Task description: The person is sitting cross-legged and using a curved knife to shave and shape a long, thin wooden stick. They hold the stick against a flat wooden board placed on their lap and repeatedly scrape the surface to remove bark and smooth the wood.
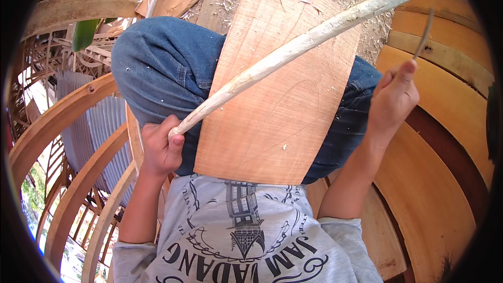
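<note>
My left hand (162, 145) is closed round the lower end of a long, pale, peeled wooden stick (293, 50). The stick slants up to the right across my lap, its far end beyond my right knee. In my right hand (394, 97) is a knife, its thin blade (425, 34) pointing up and a little right, apart from the stick. The handle is hidden in my fist. Under the stick, a wide wooden board (272, 110) lies over my crossed legs in blue jeans (162, 63).
Wood shavings (230, 0) litter the planks ahead. Slatted wooden rails (68, 110) curve along my left, with corrugated sheets (107, 126) beyond them. Broad wooden planks (435, 178) rise close on my right. A green leaf (89, 26) hangs at the upper left.
</note>
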